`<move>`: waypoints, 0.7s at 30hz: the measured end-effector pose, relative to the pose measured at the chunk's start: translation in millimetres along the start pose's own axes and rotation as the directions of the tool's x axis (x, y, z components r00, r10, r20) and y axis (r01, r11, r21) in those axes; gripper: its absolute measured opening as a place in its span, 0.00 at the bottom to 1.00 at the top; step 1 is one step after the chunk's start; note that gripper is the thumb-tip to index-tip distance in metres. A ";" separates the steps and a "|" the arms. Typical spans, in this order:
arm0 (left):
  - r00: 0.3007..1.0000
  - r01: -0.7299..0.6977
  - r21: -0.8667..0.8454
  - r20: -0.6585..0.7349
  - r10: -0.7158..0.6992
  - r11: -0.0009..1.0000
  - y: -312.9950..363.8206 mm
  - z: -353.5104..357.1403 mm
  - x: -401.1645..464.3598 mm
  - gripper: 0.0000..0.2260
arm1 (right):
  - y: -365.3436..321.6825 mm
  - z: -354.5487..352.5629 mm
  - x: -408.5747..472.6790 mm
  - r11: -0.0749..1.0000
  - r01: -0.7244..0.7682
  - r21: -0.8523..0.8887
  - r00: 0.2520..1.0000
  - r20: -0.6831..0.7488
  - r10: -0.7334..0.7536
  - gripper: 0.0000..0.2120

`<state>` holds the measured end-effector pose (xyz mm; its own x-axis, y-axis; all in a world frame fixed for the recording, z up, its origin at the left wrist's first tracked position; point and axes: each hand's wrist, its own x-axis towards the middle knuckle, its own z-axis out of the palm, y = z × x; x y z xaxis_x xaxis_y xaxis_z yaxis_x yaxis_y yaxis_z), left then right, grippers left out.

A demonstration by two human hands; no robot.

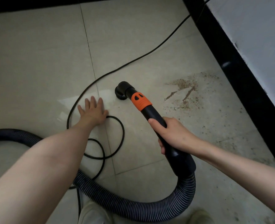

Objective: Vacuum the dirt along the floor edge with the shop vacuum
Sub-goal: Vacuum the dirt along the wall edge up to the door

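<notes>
Brown grit, the dirt, lies scattered on the pale tile floor beside the black baseboard, with a thinner trail of specks following that baseboard toward the person's feet. The round brush nozzle of the shop vacuum wand sits on or just above clean tile, away from the baseboard, so the densest patch lies to the nozzle's right, between nozzle and baseboard; the wand's long axis runs from the right hand up and leftward, pointing away from the dirt. The right hand's fingers are wrapped round the black handle below the orange collar, and this hand is the nearer one to the dirt. The left hand is stretched out low over the tile, farther from the baseboard than the nozzle, fingers spread and straight, holding nothing. A black power cord loops just beside that hand, and the ribbed hose curves near the feet; neither lies between nozzle and dirt. The next sweep likely needs the wand swung rightward toward the baseboard.
</notes>
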<state>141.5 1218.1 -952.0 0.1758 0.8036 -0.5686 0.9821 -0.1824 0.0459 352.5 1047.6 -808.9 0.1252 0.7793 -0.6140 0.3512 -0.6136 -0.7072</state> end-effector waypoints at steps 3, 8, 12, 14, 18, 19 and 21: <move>0.999 0.042 -0.049 0.031 -0.040 0.998 9.0 1.1 -20.2 0.29 | 8.6 -3.7 -13.5 1.000 0.003 -0.012 1.000 0.026 -0.003 0.15; 0.997 0.076 -0.216 0.017 -0.074 0.973 41.2 9.2 -52.5 0.26 | 21.4 -11.3 -30.3 0.999 0.013 -0.051 0.991 0.132 -0.006 0.17; 0.970 0.243 -0.378 0.072 -0.233 0.893 55.4 18.0 -71.4 0.24 | 29.0 -11.4 -38.1 0.998 0.036 -0.049 0.986 0.166 -0.028 0.16; 0.940 0.325 -0.549 0.101 -0.325 0.770 61.7 16.3 -76.8 0.24 | 31.1 -14.0 -37.9 0.998 0.052 -0.038 0.994 0.101 -0.048 0.16; 0.952 0.232 -0.773 0.055 -0.303 0.591 90.1 5.5 -86.5 0.21 | 40.8 -36.9 -38.3 0.997 0.081 -0.010 0.992 -0.096 -0.082 0.15; 0.961 0.194 -0.809 0.043 -0.274 0.554 101.6 1.8 -88.7 0.20 | 45.7 -43.5 -40.9 0.996 0.089 -0.017 0.987 -0.130 -0.090 0.14; 0.980 0.147 -0.880 0.069 -0.185 0.451 129.4 -7.9 -96.8 0.17 | 58.2 -52.2 -47.7 0.996 0.088 0.005 0.981 -0.175 -0.086 0.10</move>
<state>252.1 1121.2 -884.5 -0.0139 0.7827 -0.6222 0.5274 0.5344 0.6605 415.4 981.3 -802.4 0.2551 0.8392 -0.4802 0.3559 -0.5433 -0.7604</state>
